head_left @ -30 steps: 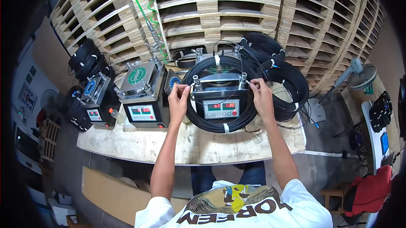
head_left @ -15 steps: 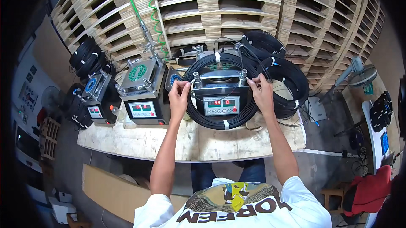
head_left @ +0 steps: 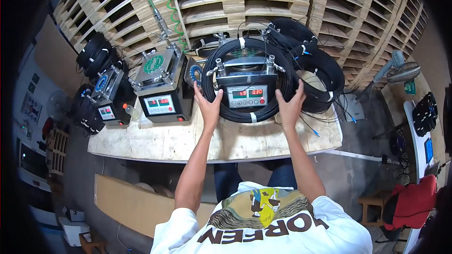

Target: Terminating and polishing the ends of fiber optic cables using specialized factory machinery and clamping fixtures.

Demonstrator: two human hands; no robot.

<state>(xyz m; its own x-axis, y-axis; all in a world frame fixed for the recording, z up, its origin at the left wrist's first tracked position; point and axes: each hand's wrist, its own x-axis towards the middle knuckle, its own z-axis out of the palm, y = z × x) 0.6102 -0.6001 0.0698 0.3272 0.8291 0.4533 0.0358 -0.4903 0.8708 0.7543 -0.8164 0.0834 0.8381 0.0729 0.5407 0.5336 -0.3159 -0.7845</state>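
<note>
A large ring of coiled black cable (head_left: 253,118), bound with white ties, surrounds the front of a benchtop machine (head_left: 247,78) with metal corner posts and a lit display panel. My left hand (head_left: 208,105) is at the ring's left side, thumb inside it and fingers spread toward the outside. Mirroring it, my right hand (head_left: 289,105) straddles the right side with thumb and fingers apart. Neither hand visibly closes on the cable; whether the palms touch it I cannot tell. The machine's top plate is partly hidden behind the ring's upper part.
Two similar machines, one with a green-dotted top (head_left: 153,64) and one with a blue-dotted top (head_left: 100,83), stand left on the wooden table (head_left: 155,140). More black cable coils (head_left: 322,82) lie right. A small bottle (head_left: 130,110) stands between the left machines. Wooden pallets (head_left: 268,7) rise behind.
Both hands have let go of the machine's front corner posts and lowered to the ring's sides, fingers spreading. The red digits on the displays have changed. The whole view has shifted slightly.
</note>
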